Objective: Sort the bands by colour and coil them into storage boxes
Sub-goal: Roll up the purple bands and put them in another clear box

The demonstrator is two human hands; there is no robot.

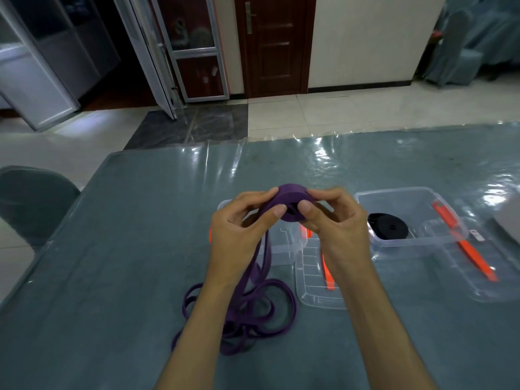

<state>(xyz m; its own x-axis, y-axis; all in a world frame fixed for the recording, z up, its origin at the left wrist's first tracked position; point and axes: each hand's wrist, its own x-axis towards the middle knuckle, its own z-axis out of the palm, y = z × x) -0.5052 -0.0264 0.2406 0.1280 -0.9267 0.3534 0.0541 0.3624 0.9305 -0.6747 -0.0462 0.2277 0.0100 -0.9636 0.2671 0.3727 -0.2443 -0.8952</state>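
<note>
A purple band is partly wound into a coil (pixel 292 202) held up above the table. My left hand (pixel 242 229) pinches the coil's left side, and my right hand (pixel 334 220) grips its right side with the thumb on the front. The loose rest of the purple band (pixel 253 308) hangs down and lies in loops on the table below my wrists. A clear storage box (pixel 289 249) sits behind my hands, mostly hidden. A second clear box (pixel 399 198) to the right holds a coiled black band (pixel 389 226).
Two clear lids with orange latches lie flat: one lid (pixel 312 288) under my right wrist, the other lid (pixel 478 266) at the right. The table has a grey-green cloth under clear plastic (pixel 140 220). A grey chair (pixel 31 204) stands at the left edge.
</note>
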